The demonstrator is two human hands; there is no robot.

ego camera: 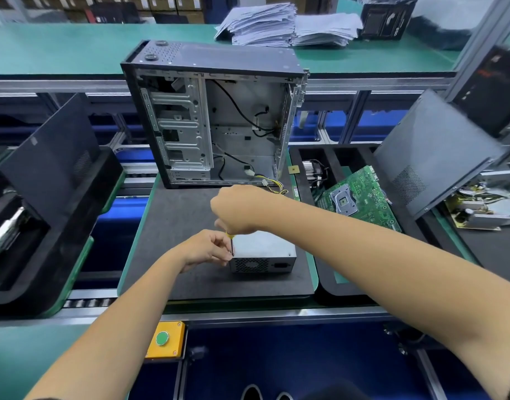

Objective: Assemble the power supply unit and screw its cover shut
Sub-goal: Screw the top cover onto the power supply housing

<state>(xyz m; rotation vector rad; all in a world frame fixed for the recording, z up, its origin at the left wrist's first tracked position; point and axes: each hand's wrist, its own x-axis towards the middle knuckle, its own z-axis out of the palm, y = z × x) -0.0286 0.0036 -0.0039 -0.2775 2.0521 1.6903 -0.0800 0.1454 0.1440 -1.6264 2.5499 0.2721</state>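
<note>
I'm at a green desk on an assembly line, paper stacks at upper centre, an open case standing mid-frame on a dark mat. The grey PSU lies on the mat at centre, fan grille facing me. My left hand pinches a screwdriver shaft at its left edge, and my right hand curls round the yellow handle above.

Bright even light, soft shadows, wide-angle bending, edges perhaps slightly blurred

Computer assembly line: roller conveyor, foam-padded pallets, open PC case, motherboard.
</note>
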